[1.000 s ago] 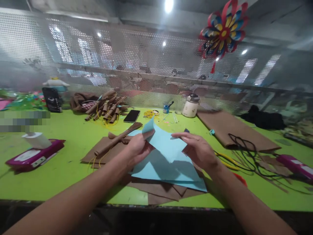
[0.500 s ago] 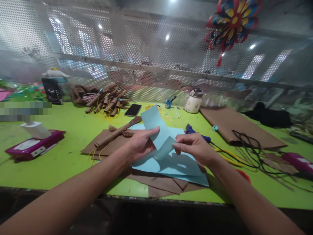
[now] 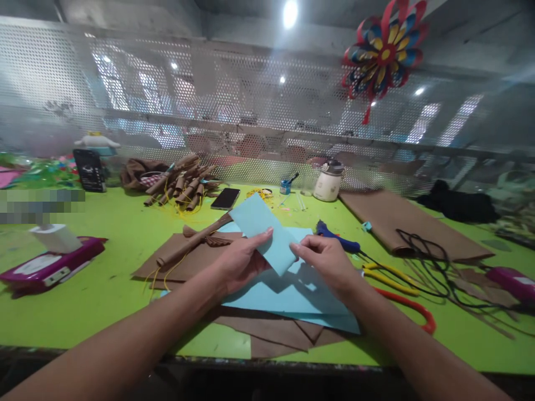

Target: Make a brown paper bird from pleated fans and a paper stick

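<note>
Both my hands hold a folded piece of light blue paper [image 3: 267,231] above the green table [image 3: 104,289]. My left hand [image 3: 242,259] grips its left side, thumb on top. My right hand [image 3: 324,262] pinches its right edge with closed fingers. Under them lie more light blue sheets [image 3: 288,295] on a pile of brown paper sheets [image 3: 267,328]. A rolled brown paper stick [image 3: 192,242] lies just left of my left hand.
A blue glue gun [image 3: 336,236], yellow-handled scissors [image 3: 388,273], a red handle [image 3: 412,309] and black cords [image 3: 422,245] lie to the right. Brown rolls [image 3: 184,184], a phone [image 3: 225,197], a white jar [image 3: 328,181] and a large brown sheet [image 3: 401,220] sit farther back. A magenta box [image 3: 45,267] stands at left.
The blue piece has been folded narrower between my hands. My right hand went from flat and open to a pinch on its right edge. Both hands sit slightly lower.
</note>
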Demonstrator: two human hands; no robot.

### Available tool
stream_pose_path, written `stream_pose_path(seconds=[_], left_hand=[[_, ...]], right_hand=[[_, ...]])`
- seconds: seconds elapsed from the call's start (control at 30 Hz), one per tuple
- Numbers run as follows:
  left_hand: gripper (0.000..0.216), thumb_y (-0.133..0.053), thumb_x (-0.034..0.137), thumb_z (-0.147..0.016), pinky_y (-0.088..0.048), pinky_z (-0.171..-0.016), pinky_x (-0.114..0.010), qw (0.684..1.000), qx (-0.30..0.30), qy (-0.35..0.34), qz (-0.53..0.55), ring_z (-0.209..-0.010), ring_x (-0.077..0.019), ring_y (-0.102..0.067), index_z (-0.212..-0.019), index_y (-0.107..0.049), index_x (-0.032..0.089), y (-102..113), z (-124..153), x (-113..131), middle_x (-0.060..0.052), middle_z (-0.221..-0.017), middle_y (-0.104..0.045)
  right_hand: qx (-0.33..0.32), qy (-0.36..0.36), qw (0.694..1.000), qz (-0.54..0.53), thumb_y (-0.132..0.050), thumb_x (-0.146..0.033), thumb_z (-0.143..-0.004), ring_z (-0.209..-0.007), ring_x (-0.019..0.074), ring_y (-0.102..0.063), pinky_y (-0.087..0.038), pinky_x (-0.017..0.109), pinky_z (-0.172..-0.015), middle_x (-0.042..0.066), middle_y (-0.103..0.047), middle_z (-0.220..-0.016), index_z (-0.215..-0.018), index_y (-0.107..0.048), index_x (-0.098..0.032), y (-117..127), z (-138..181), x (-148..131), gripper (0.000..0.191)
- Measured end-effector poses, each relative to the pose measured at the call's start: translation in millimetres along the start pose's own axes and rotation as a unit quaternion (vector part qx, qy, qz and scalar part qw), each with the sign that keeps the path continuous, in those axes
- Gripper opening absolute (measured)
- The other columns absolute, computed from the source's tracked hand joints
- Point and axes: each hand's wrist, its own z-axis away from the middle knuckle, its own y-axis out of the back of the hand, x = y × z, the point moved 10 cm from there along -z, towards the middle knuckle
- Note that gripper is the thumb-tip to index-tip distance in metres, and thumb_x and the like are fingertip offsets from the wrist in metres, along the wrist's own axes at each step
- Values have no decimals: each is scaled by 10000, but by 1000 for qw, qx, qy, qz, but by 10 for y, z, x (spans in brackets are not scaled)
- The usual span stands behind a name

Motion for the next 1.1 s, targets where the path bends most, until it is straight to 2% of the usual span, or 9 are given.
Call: stream_pose_path(seconds=[0.13,0.27,0.43,0.53,0.63,0.7,0.87,1.0,1.1], left_hand=[[334,-671,229,-751,-525,-728,-338,997,-15,-9,-71,-770,-196,-652,-1059,-609,112,-27,29,5,-126,-950,-684],[363,-680,257,-738,-531,-662,-368,992,-42,-8,-121,-735,-228,-653,-1064,-616,112,-59,23,-44,-138,-897,-686],[345,-677,216,-740,-521,-727,-360,995,-9,-8,-100,-782,-213,-651,-1061,-623,103,47,-2,-71,-159,-1006,-667],[310,-679,224,-739,-515,-727,-349,995,-14,0,-97,-792,-217,-650,-1015,-640,88,39,-1,-76,-165,-990,-671],[263,-673,187,-738,-501,-772,-342,996,5,-12,-91,-835,-216,-643,-979,-652,84,49,5,-23,-156,-974,-678],[232,-655,174,-749,-493,-790,-335,995,22,-23,-94,-824,-203,-639,-966,-657,90,57,12,15,-141,-963,-683],[158,-631,208,-766,-491,-745,-328,991,21,-61,-114,-700,-176,-625,-881,-669,107,17,50,102,-100,-844,-693],[184,-614,293,-780,-491,-666,-322,990,-8,-41,-135,-645,-187,-618,-823,-677,125,-45,79,57,-83,-757,-687],[192,-632,292,-764,-485,-661,-311,989,-6,-46,-138,-647,-189,-622,-850,-680,127,-35,80,65,-79,-764,-689]], right_hand=[[9,-6,1000,22,-634,-449,-712,-470,90,-358,-260,238,-463,-29,-460,-495,-558,-595,-154,-5,4,-1,335],[14,-13,999,27,-630,-445,-711,-480,106,-406,-288,247,-477,-3,-534,-503,-553,-598,-157,-23,7,3,330],[24,-9,999,31,-640,-432,-708,-512,128,-480,-336,256,-505,27,-607,-536,-557,-582,-162,-32,20,-7,315],[46,-11,999,-3,-663,-464,-687,-504,136,-507,-349,254,-482,21,-609,-543,-628,-560,-170,16,15,7,317],[56,9,998,-37,-651,-497,-698,-558,141,-540,-389,254,-512,6,-597,-588,-694,-542,-176,53,-5,-14,339],[47,4,998,-37,-618,-518,-723,-584,132,-531,-403,256,-546,4,-581,-607,-691,-550,-168,40,-14,-8,358],[-35,-28,998,-51,-643,-481,-710,-548,112,-482,-385,260,-551,8,-577,-598,-645,-574,-154,-153,16,-2,340],[-38,-20,995,-86,-661,-437,-707,-524,105,-459,-359,258,-545,-4,-552,-543,-586,-568,-159,-171,24,-14,317],[-33,-14,995,-95,-660,-416,-713,-514,102,-448,-346,256,-543,-10,-545,-528,-581,-571,-163,-158,17,-4,299]])
